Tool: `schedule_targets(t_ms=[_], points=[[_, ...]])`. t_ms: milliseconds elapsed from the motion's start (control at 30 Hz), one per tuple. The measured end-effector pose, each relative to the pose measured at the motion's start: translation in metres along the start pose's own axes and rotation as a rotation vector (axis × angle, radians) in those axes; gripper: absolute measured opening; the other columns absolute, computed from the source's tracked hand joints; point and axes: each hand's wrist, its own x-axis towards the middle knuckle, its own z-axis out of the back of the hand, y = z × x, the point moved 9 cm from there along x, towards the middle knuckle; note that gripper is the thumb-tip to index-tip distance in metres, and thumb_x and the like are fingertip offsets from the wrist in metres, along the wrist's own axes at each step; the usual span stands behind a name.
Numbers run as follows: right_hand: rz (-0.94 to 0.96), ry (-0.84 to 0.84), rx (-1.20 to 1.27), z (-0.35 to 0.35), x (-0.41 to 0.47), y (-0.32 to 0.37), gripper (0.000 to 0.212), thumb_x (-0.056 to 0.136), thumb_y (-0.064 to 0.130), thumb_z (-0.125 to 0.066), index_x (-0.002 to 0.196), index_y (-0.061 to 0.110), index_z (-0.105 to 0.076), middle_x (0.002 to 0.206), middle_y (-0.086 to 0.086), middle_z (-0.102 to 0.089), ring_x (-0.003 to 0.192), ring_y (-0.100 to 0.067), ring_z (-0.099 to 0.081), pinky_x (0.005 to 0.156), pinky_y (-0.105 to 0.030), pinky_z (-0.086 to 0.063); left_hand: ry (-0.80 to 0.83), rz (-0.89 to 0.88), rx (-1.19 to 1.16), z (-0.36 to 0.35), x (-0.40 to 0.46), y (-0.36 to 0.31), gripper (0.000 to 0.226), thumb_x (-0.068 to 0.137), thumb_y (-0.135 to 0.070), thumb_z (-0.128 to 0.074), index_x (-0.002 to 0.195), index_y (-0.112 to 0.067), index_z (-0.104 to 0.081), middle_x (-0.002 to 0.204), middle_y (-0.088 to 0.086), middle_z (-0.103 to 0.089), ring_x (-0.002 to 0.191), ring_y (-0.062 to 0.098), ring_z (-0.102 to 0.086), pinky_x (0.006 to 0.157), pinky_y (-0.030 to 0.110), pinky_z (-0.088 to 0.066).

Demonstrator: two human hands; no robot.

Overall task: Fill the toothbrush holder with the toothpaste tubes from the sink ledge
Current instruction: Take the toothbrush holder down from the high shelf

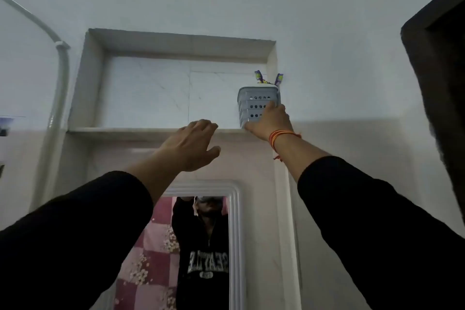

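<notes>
Reaching up, the right hand (268, 121) is gripping the upright holder (256, 104) on the shelf's (141, 130) right end; the left hand (191, 143), spread empty, is hovering left of it.

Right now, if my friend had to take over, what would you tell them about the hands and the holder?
Right hand: its grip is closed around the lower side of the grey toothbrush holder, at the right end of the wall niche ledge.
Left hand: open, empty, fingers spread just below the ledge.
Holder: upright; purple tube ends stick out of the top.
Done: some tubes appear to be inside already.
Left: cannot tell if more remain, since the sink ledge is out of view.
</notes>
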Motion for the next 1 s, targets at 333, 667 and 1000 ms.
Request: schedule_targets(t_ms=[333, 667, 1000], points=[[-0.208, -0.189, 0.042, -0.037, 0.047, -0.013, 0.13, 0.048, 0.057, -0.084, 0.146, 0.003, -0.017, 0.132, -0.025, -0.045, 0.113, -0.038, -0.054, 0.091, -0.046, -0.053, -0.016, 0.074, -0.021, -0.065, 0.04, 0.011, 0.078, 0.101, -0.055, -0.037, 0.163, -0.017, -0.008, 0.171, 0.003, -0.008, 0.159, 0.022, -0.004, 0.129, 0.042, -0.007], [-0.236, -0.152, 0.284, -0.002, 0.025, -0.014, 0.112, 0.044, 0.057, -0.086, 0.13, 0.007, -0.034, 0.113, -0.007, -0.037, 0.093, -0.026, -0.05, 0.068, -0.034, -0.043, -0.121, 0.008, -0.071, -0.076, 0.025, 0.014, 0.082, 0.101, -0.056, -0.035, 0.163, -0.016, -0.001, 0.172, 0.001, 0.005, 0.158, 0.019, 0.012, 0.129, 0.04, -0.006], [-0.098, -0.062, 0.433, 0.026, -0.064, 0.008, 0.109, 0.048, 0.058, -0.089, 0.128, 0.011, -0.031, 0.116, -0.002, -0.053, 0.106, -0.02, -0.056, 0.087, -0.033, -0.05, -0.115, 0.027, -0.387, -0.079, -0.029, 0.018, 0.072, 0.1, -0.048, -0.048, 0.159, -0.012, -0.026, 0.168, 0.005, -0.024, 0.155, 0.023, -0.023, 0.125, 0.039, -0.024]])
